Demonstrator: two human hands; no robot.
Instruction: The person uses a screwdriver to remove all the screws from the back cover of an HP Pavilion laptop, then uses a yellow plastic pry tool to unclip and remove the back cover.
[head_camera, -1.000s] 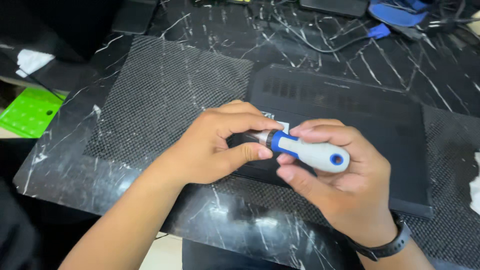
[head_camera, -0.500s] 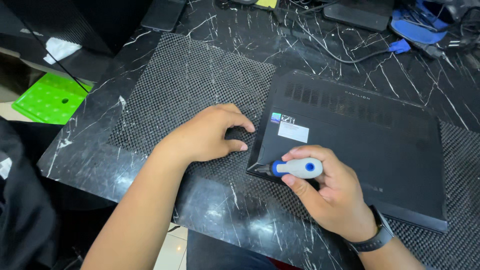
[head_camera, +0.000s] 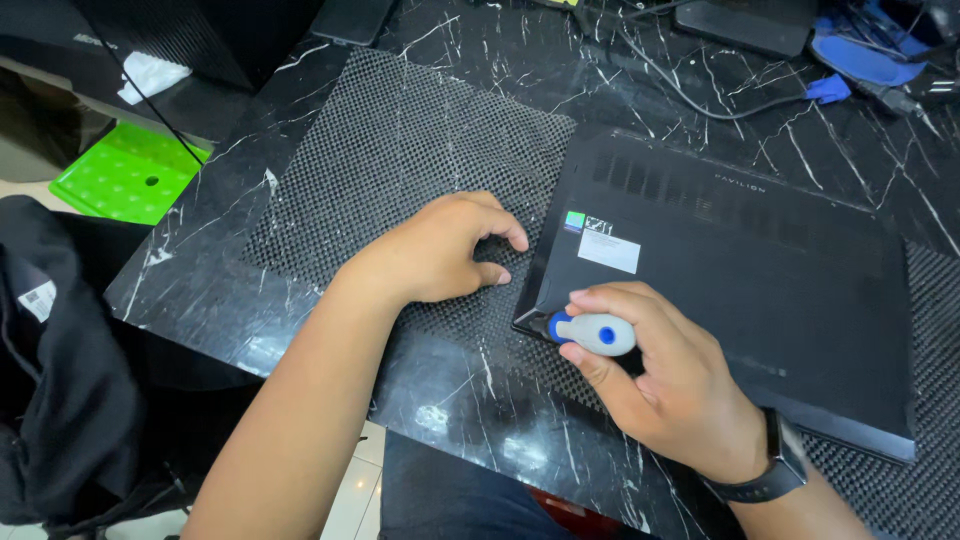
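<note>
Near the middle of the frame, the right hand (head_camera: 665, 385) is closed around a small screwdriver (head_camera: 592, 331) with a white and blue handle. Its tip points at the lower left corner of a black laptop (head_camera: 760, 290), which lies upside down on the right side of the frame. The left hand (head_camera: 440, 250) rests just left of the laptop with its fingers curled loosely. It holds nothing and sits on a dark mesh mat (head_camera: 400, 150). The mat lies on a black table (head_camera: 200, 270) with white lines like marble. A green tray (head_camera: 125, 172) sits at the upper left. A blue plug with a black cable (head_camera: 826, 88) lies at the upper right. A dark watch (head_camera: 765, 478) is on the right wrist.
</note>
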